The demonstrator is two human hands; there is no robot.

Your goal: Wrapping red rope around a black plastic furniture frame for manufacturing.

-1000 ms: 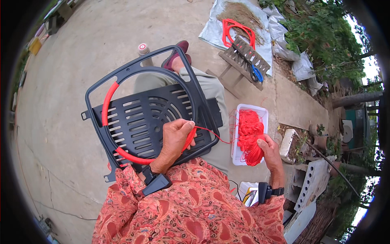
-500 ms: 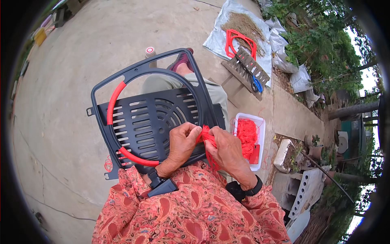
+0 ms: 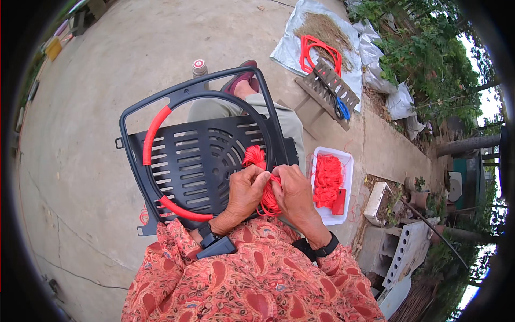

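Observation:
On my lap lies a black plastic frame (image 3: 125, 134) with a round ring, two stretches of which are wrapped tightly in red cord (image 3: 155, 135). A slotted black panel (image 3: 185, 163) shows through the ring. My left hand (image 3: 244, 192) is closed at the ring's right side, thumb and fingers pinching red cord. My right hand (image 3: 296, 196) is closed beside it, gripping the same bundle of red cord (image 3: 270, 199). One end of the bundle (image 3: 254, 155) sticks out inside the ring above my left hand; the rest hangs between my hands. The pinching fingertips are partly hidden.
To my right a white plastic basket (image 3: 348, 182) holds more red cord and a red phone-like thing. Beyond it, a small slatted stool (image 3: 335, 88) carries blue-handled scissors (image 3: 341, 109). A red plastic frame (image 3: 322, 53) lies past the stool. A capped bottle (image 3: 199, 68) stands ahead.
The red cord bundle has passed through the ring: its end now shows inside the ring above my left hand. Both hands have shifted slightly lower.

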